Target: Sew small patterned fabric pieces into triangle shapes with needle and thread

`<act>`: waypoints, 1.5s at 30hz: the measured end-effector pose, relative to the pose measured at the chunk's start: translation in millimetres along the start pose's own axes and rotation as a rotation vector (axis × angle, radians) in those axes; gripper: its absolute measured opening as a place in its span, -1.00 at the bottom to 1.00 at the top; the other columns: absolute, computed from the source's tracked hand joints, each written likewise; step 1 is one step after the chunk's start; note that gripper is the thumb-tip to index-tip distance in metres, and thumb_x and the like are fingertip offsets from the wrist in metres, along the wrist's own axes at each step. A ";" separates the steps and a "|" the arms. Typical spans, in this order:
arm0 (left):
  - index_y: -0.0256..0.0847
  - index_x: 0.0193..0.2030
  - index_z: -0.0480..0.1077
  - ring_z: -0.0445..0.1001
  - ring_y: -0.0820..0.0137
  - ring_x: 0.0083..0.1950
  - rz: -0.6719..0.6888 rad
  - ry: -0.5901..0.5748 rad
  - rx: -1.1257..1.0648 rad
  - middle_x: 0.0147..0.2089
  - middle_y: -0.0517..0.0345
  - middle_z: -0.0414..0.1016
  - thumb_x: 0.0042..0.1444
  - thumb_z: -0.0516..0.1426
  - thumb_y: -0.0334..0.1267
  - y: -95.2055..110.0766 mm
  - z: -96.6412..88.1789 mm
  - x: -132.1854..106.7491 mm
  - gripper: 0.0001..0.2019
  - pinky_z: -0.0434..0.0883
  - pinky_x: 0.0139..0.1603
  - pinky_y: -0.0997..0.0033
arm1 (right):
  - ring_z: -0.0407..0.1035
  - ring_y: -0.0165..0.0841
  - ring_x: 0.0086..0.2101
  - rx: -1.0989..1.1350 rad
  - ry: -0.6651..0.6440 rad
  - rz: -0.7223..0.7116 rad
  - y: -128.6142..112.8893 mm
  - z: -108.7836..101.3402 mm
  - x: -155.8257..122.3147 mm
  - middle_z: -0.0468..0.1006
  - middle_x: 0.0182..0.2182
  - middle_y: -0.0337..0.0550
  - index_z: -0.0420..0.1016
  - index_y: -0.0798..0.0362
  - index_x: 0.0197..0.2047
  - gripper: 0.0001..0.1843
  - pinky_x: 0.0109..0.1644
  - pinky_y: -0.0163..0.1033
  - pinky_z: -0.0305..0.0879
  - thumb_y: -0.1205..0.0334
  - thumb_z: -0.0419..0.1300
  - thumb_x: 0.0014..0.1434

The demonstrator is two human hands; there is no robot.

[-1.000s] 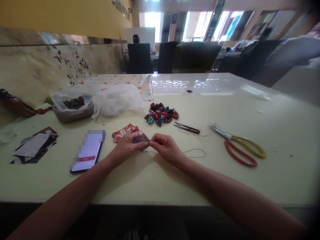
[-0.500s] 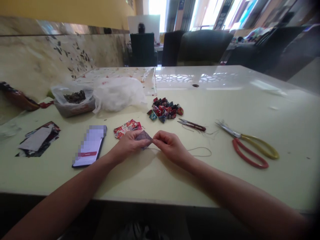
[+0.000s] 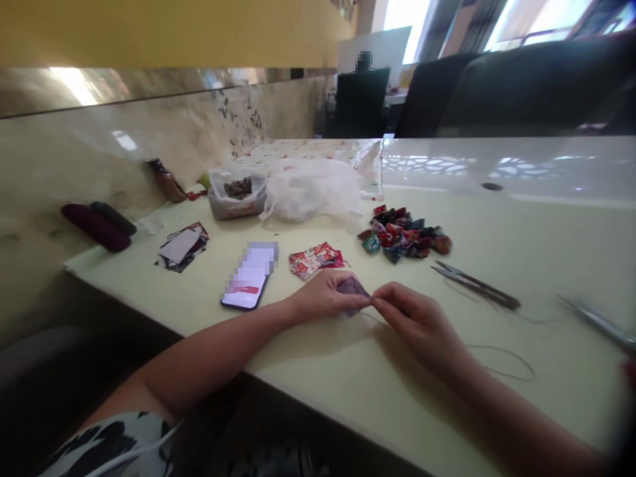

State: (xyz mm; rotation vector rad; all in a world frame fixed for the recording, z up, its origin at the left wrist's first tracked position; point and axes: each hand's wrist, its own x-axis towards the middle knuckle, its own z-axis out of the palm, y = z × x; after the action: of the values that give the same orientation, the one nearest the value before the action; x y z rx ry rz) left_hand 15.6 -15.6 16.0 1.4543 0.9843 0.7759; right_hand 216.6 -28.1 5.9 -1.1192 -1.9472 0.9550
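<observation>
A small folded piece of grey-purple fabric (image 3: 352, 287) is pinched between the thumb and fingers of my left hand (image 3: 322, 297). My right hand (image 3: 415, 315) meets it from the right, thumb and forefinger closed on the fabric's pointed corner. Whether a needle is between those fingertips is too small to see. A thin thread (image 3: 531, 371) runs from under the fabric, passes beneath my right hand and loops on the table. Patterned red fabric pieces (image 3: 315, 260) lie just beyond my left hand.
Beyond my hands sits a heap of small stuffed fabric pieces (image 3: 397, 232). Thread snips (image 3: 477, 285) and large scissors (image 3: 596, 321) lie to the right. Leftward are a phone (image 3: 248, 275), dark fabric scraps (image 3: 181, 246), a lined tub (image 3: 237, 205) and a white plastic bag (image 3: 313, 189).
The view has swung left, so the table's things sit further right and spools by the wall have appeared. Both hands still hold the fabric, their fingertips together at its corner.
</observation>
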 end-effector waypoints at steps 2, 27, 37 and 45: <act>-0.31 -0.34 0.49 0.35 0.50 -0.46 -0.009 -0.016 0.001 -0.48 0.19 0.44 -0.05 0.36 0.08 -2.2 -0.9 -0.4 -0.57 0.28 -0.41 0.49 | 0.30 -0.42 -0.47 -0.028 0.002 -0.015 -0.6 -0.7 -0.6 0.46 -0.51 -0.23 0.45 0.07 -0.37 -0.71 -0.37 -0.35 0.21 0.04 0.13 0.27; -0.25 -0.37 0.52 0.31 0.54 -0.46 -0.177 0.118 -0.390 -0.49 0.24 0.44 -0.08 0.41 -0.17 -3.2 5.0 -1.2 -0.76 0.22 -0.39 0.54 | 0.24 -0.44 -0.37 0.240 0.155 0.045 -2.2 0.9 -1.1 0.37 -0.42 -0.24 0.42 0.09 -0.38 -0.85 -0.23 -0.29 0.17 0.21 0.17 0.19; -0.28 -0.44 0.46 0.27 0.53 -0.46 -0.170 0.066 -0.391 -0.52 0.22 0.39 -0.02 0.37 -0.18 0.6 10.5 -1.5 -0.76 0.19 -0.38 0.53 | 0.18 -0.47 -0.42 0.410 0.052 0.105 -4.6 1.8 -3.6 0.35 -0.49 -0.30 0.45 0.09 -0.34 -0.81 -0.28 -0.32 0.12 0.16 0.20 0.23; -0.27 -0.44 0.48 0.27 0.53 -0.45 -0.169 0.072 -0.417 -0.51 0.22 0.39 -0.05 0.37 -0.18 4.4 11.3 -2.7 -0.77 0.19 -0.39 0.53 | 0.13 -0.49 -0.43 0.426 0.042 0.094 -4.4 1.2 -4.3 0.29 -0.50 -0.32 0.43 0.08 -0.32 -0.83 -0.30 -0.33 0.08 0.17 0.18 0.26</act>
State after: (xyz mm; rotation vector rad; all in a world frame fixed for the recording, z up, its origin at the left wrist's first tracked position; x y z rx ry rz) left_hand 25.2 -22.8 19.1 0.9778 0.9196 0.8541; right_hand 215.6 -33.9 8.2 -0.9763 -1.5670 1.3107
